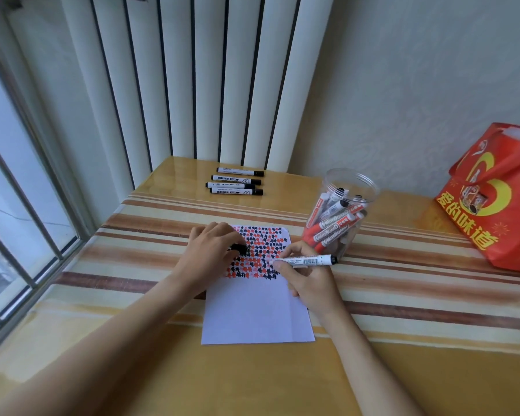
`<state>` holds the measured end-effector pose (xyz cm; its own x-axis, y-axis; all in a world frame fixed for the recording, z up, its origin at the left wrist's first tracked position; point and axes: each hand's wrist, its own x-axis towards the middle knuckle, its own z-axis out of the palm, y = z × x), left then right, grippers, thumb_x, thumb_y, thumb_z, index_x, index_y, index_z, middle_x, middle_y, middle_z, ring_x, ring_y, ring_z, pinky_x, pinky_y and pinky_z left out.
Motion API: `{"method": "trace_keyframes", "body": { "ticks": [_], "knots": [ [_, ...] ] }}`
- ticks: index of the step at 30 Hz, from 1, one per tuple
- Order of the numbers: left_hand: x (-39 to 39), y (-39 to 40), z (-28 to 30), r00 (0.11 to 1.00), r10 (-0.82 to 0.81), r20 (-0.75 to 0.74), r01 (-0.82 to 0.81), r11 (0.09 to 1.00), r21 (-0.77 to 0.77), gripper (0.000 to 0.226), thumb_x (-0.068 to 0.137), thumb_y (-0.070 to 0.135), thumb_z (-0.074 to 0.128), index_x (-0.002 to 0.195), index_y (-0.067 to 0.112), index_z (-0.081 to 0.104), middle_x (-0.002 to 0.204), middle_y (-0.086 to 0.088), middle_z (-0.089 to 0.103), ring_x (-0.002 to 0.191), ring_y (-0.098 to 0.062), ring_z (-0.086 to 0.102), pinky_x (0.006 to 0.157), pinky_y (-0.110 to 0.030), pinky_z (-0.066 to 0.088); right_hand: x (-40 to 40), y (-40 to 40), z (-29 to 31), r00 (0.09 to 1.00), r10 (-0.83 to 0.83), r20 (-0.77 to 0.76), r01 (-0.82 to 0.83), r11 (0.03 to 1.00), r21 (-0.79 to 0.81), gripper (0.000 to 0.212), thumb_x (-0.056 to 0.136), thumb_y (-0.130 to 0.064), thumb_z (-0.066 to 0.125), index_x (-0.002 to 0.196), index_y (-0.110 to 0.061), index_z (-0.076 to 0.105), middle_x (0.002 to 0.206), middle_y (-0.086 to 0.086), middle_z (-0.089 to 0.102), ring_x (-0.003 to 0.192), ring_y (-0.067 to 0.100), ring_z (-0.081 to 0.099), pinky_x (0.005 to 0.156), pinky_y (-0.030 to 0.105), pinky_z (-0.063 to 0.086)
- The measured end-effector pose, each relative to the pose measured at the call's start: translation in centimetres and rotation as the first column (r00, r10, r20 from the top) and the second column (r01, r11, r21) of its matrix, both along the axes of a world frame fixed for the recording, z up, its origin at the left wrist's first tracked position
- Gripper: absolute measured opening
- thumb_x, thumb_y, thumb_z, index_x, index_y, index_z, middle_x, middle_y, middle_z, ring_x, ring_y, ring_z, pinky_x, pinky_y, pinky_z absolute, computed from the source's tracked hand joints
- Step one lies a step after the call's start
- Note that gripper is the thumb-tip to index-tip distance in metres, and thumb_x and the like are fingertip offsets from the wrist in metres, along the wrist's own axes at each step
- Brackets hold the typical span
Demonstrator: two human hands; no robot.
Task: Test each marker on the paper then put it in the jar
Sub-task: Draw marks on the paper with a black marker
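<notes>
Surface (403,370): glossy yellow-wood top with brown and cream stripes, set in a corner beside a window (18,175). White radiator (192,76) stands behind it.

Red bag (499,199) at the far right edge, yellow Chinese characters printed on it, "味道" readable among them.

Paper (252,313): white sheet mid-surface, upper half filled with rows of red and black test marks, lower half blank.

Jar (339,211): clear plastic, open top, just right of the paper's top corner. Holds a bundle of markers leaning at an angle, red-barrel ones labelled "WHITEBOARD", plus white-barrel ones with black caps.

Four markers (237,184) with black caps lie side by side at the back of the surface, near the radiator, well apart from the paper. Label text too small to read.

Left hand (210,253): palm down on the paper's upper left, fingers curled round a black cap (239,248).

Right hand (306,280): fingers pinched round a marker (306,261) with white barrel, barcode label and black end. Marker lies nearly flat, tip end pointing left over the marked rows; tip contact with the paper cannot be told.
</notes>
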<state>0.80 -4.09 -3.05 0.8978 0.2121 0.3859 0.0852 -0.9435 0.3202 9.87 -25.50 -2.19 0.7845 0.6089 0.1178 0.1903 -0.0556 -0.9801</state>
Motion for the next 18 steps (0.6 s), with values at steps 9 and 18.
{"method": "trace_keyframes", "body": {
  "ticks": [9,18],
  "knots": [
    [-2.3,-1.7,-1.0,0.986,-0.026,0.168,0.036,0.998,-0.061,0.024,0.089,0.020,0.074,0.106,0.032,0.064,0.100,0.016,0.068,0.095,-0.011,0.057,0.078,-0.029,0.025,-1.7,0.7,0.3,0.996,0.074,0.057,-0.078,0.994,0.075,0.013,0.091,-0.026,0.062,0.099,-0.020,0.070,0.087,0.034,0.061,0.049,0.028,0.056,0.043,0.025,0.036],
    [-2.5,-1.8,-1.1,0.971,-0.130,0.199,0.151,0.984,-0.093,0.021,0.093,0.019,0.070,0.109,0.030,0.062,0.105,0.018,0.064,0.099,-0.010,0.060,0.088,-0.036,0.041,-1.5,0.6,-0.1,0.996,0.083,0.045,-0.086,0.994,0.070,0.013,0.090,-0.028,0.063,0.099,-0.019,0.065,0.087,0.023,0.068,0.049,0.028,0.056,0.043,0.024,0.036]
  ]
}}
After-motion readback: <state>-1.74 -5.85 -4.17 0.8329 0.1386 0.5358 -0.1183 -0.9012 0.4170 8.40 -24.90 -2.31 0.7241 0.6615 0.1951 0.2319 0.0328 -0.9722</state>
